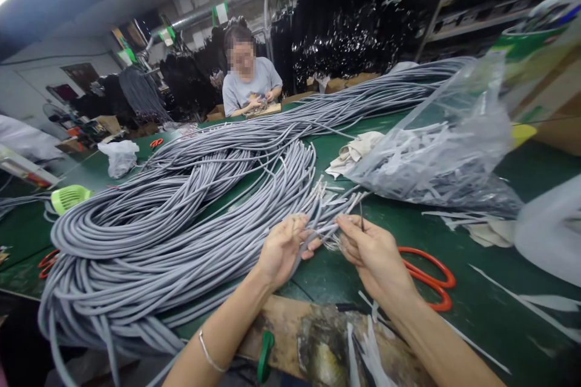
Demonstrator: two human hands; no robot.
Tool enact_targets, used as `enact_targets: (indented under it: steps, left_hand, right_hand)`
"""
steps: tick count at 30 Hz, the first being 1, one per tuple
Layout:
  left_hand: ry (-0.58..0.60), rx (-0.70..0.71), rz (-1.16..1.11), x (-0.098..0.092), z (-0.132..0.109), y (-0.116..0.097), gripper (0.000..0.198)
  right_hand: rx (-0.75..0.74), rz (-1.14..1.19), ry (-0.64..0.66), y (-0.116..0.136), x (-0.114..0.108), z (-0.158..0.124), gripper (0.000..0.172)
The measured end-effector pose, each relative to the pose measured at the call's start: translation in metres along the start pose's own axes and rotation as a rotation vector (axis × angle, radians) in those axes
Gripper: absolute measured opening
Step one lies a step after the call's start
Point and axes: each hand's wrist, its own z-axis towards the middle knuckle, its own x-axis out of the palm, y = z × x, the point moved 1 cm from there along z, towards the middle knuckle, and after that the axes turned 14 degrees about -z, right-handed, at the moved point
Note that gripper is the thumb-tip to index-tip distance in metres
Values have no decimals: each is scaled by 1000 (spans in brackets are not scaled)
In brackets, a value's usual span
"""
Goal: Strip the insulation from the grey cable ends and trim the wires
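Observation:
My left hand (pixel 284 248) is closed around a grey cable (pixel 299 257) near its end. My right hand (pixel 370 248) pinches at the same cable's end, close to the left fingertips. A thin dark strip or tool pokes up between the right fingers; I cannot make out what it is. Just beyond both hands lie the stripped, pale ends (pixel 322 190) of many other cables. A large looped bundle of grey cables (pixel 181 217) spreads to the left. Red-handled scissors (pixel 431 281) lie beside my right wrist, their blades hidden behind it.
A worn wooden board (pixel 281 329) with a green clamp handle (pixel 265 357) sits at the table's near edge. A clear plastic bag (pixel 436 157) of white strips stands right, near a crumpled cloth (pixel 354 151). A co-worker (pixel 252 84) sits across the green table (pixel 490 266).

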Motion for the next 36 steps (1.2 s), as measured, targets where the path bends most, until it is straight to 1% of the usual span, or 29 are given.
enact_targets:
  steps: [2, 4, 6, 8, 9, 10, 11, 14, 15, 16, 19, 24, 30, 33, 35, 36]
  left_hand:
    - [11, -5, -5, 0, 0, -5, 37]
    - [32, -28, 92, -3, 1, -10, 33]
    - [22, -26, 250, -7, 3, -12, 38]
    - [-31, 10, 380, -11, 5, -12, 38]
    - [-61, 37, 407, -12, 6, -12, 37]
    - [-88, 60, 412, -13, 7, -11, 36]
    - [-106, 76, 402, -12, 7, -11, 37]
    - [-129, 98, 324, -10, 6, -10, 40]
    - [-131, 102, 304, -8, 5, -10, 40]
    - [-130, 107, 291, -7, 5, -11, 39]
    - [-120, 109, 284, -5, 3, -11, 37]
    - [-97, 102, 304, -8, 1, -10, 34]
    - [-118, 82, 357, -12, 2, -7, 41]
    - [-135, 68, 446, -10, 1, -3, 42]
    - [-117, 95, 565, -8, -1, 0, 34]
    - [-99, 136, 646, -7, -2, 1, 28]
  right_hand:
    - [-27, 2, -28, -1, -1, 0, 54]
    - [-108, -48, -93, -1, -4, 0, 49]
    - [-255, -156, -217, -1, -8, -4, 42]
    - [-419, -289, -363, 1, -11, -10, 34]
    - [-483, -362, -396, 1, -11, -14, 29]
    - [-541, -453, -383, 2, -11, -17, 25]
    - [-596, -558, -326, 2, -9, -20, 25]
    - [-722, -842, -56, -1, 0, -26, 34]
    - [-746, -893, -8, -2, 3, -26, 35]
    - [-757, -921, 9, -3, 4, -25, 35]
    - [-742, -957, -10, -4, 6, -22, 35]
    - [-716, -968, -10, -4, 5, -21, 34]
    - [-706, -970, -34, -5, 6, -22, 34]
    - [-703, -951, -56, -5, 6, -22, 32]
    - [-688, -922, -97, -5, 5, -22, 31]
    - [-680, -907, -124, -5, 4, -22, 31]
